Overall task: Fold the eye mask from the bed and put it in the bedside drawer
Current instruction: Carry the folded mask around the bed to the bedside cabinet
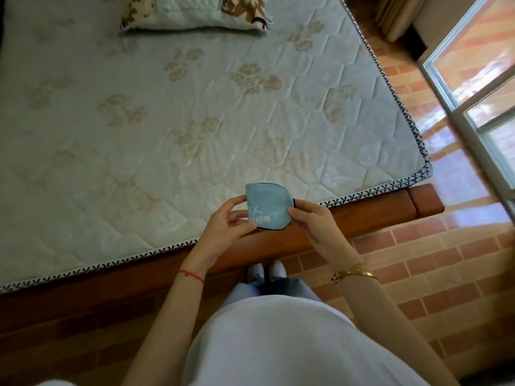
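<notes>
Standing at the foot edge of the bed [195, 112], looking down over the bare quilted mattress; pillow [192, 15] lying at the far edge.

Left hand [225, 227]: reaching in from the left, red cord at the wrist, thumb and fingertips closing in a pinch on the left end of the eye mask [269, 206].

Eye mask: pale blue with dark trim and white printed characters, being held in the air between both hands, over the near edge of the bed and its wooden frame [362, 215], not resting on anything. Appearing already doubled over, judging by the short rounded outline; long axis running left to right between the two grips.

Right hand [312, 221]: gold bangle at the wrist, thumb and forefinger pinching the right end at the dark trim, remaining fingers curling loosely.

Both hands sitting equally near, one at each end of the long axis. Bedside drawer not appearing anywhere in view; probably needing a turn away from the bed. Window frame [471, 107] standing at the right.
</notes>
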{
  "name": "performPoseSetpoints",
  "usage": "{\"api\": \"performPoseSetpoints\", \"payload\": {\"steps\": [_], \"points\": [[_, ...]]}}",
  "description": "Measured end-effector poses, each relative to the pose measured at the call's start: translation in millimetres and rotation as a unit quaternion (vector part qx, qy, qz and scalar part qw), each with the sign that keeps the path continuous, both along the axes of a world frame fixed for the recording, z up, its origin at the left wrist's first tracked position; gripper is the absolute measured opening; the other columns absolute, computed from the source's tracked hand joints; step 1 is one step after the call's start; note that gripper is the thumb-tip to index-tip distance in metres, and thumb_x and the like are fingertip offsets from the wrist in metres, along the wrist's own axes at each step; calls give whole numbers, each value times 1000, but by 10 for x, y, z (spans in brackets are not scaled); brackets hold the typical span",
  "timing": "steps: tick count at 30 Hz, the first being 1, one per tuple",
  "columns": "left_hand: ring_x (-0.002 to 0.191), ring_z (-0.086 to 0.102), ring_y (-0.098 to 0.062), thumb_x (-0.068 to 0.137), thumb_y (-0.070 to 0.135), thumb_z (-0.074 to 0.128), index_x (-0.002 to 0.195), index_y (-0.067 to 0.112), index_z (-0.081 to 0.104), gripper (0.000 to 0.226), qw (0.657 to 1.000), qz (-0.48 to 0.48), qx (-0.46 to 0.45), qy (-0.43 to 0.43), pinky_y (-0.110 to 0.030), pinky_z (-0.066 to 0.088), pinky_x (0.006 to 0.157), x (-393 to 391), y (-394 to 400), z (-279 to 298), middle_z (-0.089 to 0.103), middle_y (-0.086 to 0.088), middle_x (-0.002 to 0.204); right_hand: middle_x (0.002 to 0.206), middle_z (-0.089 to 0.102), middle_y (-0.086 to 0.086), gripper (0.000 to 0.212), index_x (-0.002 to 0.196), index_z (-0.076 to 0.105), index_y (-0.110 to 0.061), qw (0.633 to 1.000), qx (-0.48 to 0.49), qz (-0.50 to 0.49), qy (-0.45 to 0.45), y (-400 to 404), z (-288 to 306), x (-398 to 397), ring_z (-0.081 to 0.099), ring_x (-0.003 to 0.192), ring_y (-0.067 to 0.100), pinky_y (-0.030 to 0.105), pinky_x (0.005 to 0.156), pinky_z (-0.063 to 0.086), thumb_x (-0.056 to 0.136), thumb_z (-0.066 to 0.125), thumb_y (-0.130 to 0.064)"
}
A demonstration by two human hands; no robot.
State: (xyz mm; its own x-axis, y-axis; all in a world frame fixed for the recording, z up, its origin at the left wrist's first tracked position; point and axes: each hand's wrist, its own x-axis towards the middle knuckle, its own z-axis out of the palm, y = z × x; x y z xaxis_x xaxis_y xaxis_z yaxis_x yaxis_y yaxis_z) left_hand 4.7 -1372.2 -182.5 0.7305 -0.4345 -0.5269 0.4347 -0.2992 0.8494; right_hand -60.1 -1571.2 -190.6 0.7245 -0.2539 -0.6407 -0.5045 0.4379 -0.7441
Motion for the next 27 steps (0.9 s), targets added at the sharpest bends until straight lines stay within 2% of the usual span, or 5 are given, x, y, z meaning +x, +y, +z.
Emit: {"api": "performPoseSetpoints", "payload": {"steps": [3, 8, 12, 16, 27], "points": [[94, 71, -15, 80, 12, 74, 132, 29, 51, 60, 999, -31, 4, -17, -26, 54, 84, -41, -64, 110, 72, -4, 111, 111, 68, 20, 32, 119, 60, 6, 1000, -4, -29, -5, -19, 123, -141, 67, 98, 26, 33, 91, 54, 87, 59, 3], [95, 71, -12, 84, 15, 70, 128, 32, 54, 50, 996, -80, 2, -35, -15, 54, 71, -103, -202, 264, 73, -2, 107, 108, 69, 19, 31, 117, 61, 4, 996, -12, -90, -9, -71, 251, -384, 69, 89, 23, 27, 81, 58, 86, 61, 3], [97, 70, -16, 82, 23, 72, 127, 34, 54, 50, 991, -131, 1, -24, -15, 54, 64, -179, -386, 390, 71, -2, 112, 116, 67, 20, 39, 125, 55, 5, 988, -24, -150, -1, -132, 306, -640, 67, 98, 27, 33, 91, 55, 86, 61, 2], [81, 73, -7, 85, 21, 69, 128, 29, 54, 46, 984, -174, -23, 28, -13, 52, 55, -292, -626, 496, 72, 0, 106, 97, 71, 8, 34, 121, 59, 4, 976, -26, -215, 3, -186, 340, -941, 68, 86, 18, 23, 78, 58, 86, 61, 3], [101, 70, -21, 84, 5, 68, 127, 19, 57, 47, 931, -363, -37, -25, -16, 52, 71, -711, -1277, 493, 72, -10, 109, 108, 65, 18, 33, 119, 58, 8, 925, -47, -377, 1, -305, 313, -1828, 71, 71, 11, 17, 65, 57, 86, 59, 7]]}}
